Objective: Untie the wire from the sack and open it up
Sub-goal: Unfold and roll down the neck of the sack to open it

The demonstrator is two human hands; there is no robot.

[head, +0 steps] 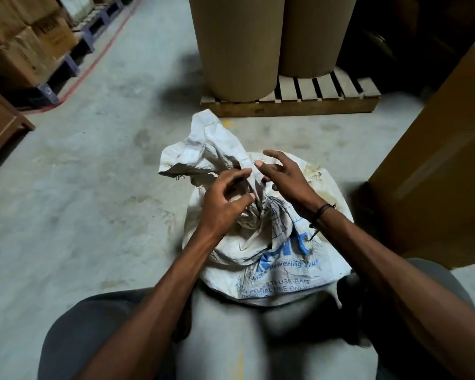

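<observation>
White sack, blue print, grey floor.
The sack [258, 242] is off-white woven cloth, smudged with brown-yellow stains up top, carrying bright blue lettering and a blue line pattern down its front. Grey concrete floor [107, 187], mottled with darker patches, a red line [93, 64] running along it at the left. Tan rolls [236, 45] on a pale wooden pallet [327, 97]. Brown boxes [25, 45] on blue pallets [74, 64]. Dark cord [322, 211] on the right wrist. Dark grey trousers [93, 325].
</observation>
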